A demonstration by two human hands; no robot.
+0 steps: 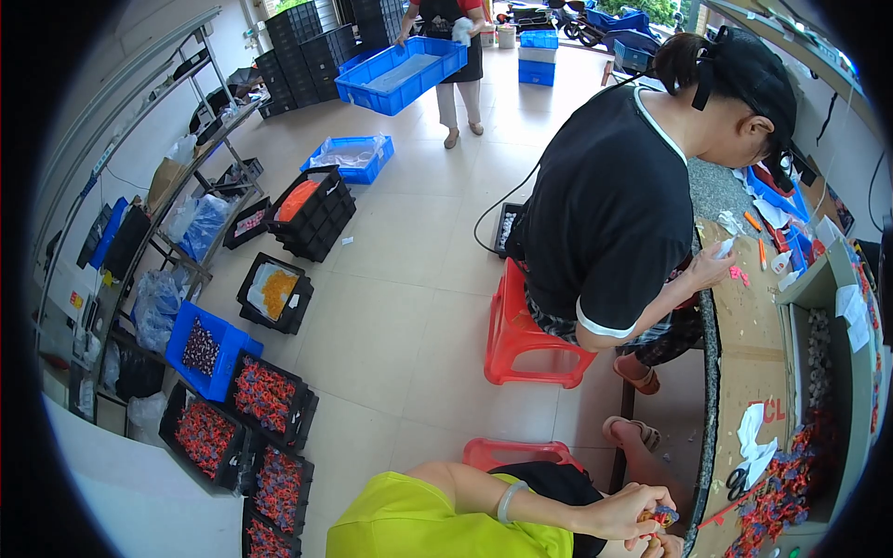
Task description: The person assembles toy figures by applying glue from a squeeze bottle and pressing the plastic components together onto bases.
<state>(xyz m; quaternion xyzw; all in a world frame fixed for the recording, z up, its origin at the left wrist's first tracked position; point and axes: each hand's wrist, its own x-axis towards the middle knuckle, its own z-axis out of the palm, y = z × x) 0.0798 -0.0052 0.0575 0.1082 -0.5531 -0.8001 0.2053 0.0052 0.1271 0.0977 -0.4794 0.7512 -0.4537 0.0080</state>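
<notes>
My left hand [634,511], with a pale band at its wrist, is closed around a small purple, red and yellowish piece [664,516] near the table's edge. Just below it my right hand [664,546] comes partly into view at the picture's lower edge. Its fingers are bent close under the same piece, but whether they grip it is hidden. Beside my hands, on the table, lies a heap of small red and purple pieces [770,502]. Black-handled scissors [737,483] and crumpled white cloth or paper [757,445] lie next to the heap.
A co-worker [614,205] sits on a red stool [530,335] at the same table [744,344], holding something white. Farther back another person carries a blue crate [402,76]. Black crates [268,395] of red and purple pieces stand on the floor at left, beside a metal rack [186,172].
</notes>
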